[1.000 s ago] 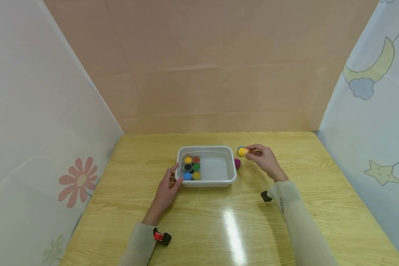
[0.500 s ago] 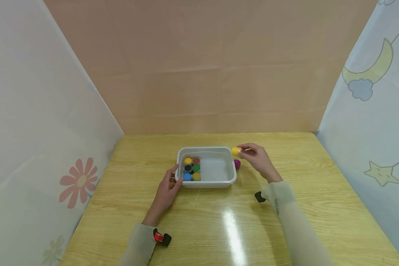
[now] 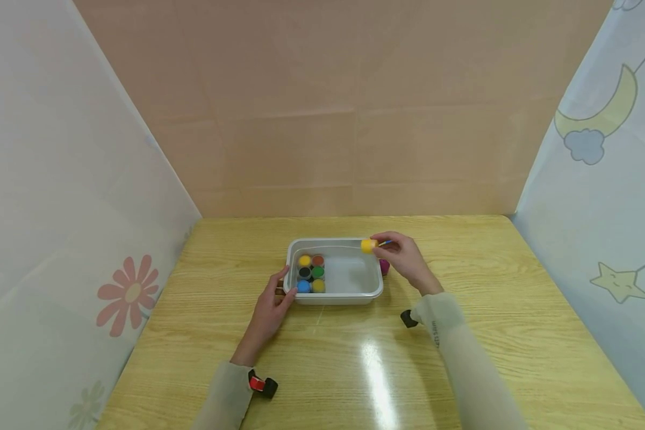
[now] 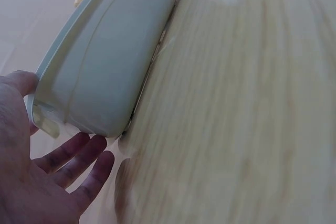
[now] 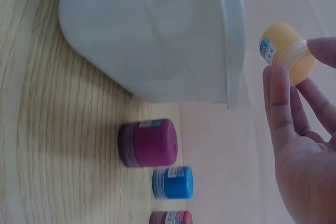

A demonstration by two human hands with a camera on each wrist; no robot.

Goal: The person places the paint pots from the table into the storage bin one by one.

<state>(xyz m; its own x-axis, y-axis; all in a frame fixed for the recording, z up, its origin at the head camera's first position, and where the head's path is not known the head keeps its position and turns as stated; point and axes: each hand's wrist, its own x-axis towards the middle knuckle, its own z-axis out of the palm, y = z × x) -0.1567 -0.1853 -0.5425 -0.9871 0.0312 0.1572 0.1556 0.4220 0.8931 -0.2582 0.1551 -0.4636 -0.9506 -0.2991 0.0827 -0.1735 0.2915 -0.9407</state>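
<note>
My right hand [image 3: 403, 257] pinches a small yellow paint jar [image 3: 368, 246] between thumb and fingers. The jar is tipped on its side above the far right corner of a white plastic bin [image 3: 333, 295]. In the right wrist view, that yellow jar [image 5: 286, 51] shows a blue and white label. At the bin's left end, my left hand [image 3: 269, 306] grips the near corner; the left wrist view has the thumb [image 4: 23, 81] at the rim and fingertips against the wall. Inside the bin's left part stand several jars with coloured lids, including a green one [image 3: 317, 272] and a blue one [image 3: 303, 286].
Just right of the bin, a purple jar [image 5: 155, 142] stands on the wooden table [image 3: 322, 358]. Beyond it are a blue jar [image 5: 173, 183] and a red jar [image 5: 170, 217], the latter cut by the frame edge. Cloth-like walls [image 3: 301, 119] enclose the table.
My right hand has carried the yellow jar leftward, from the table area right of the bin to above its right end. The left hand and bin have stayed in place.
</note>
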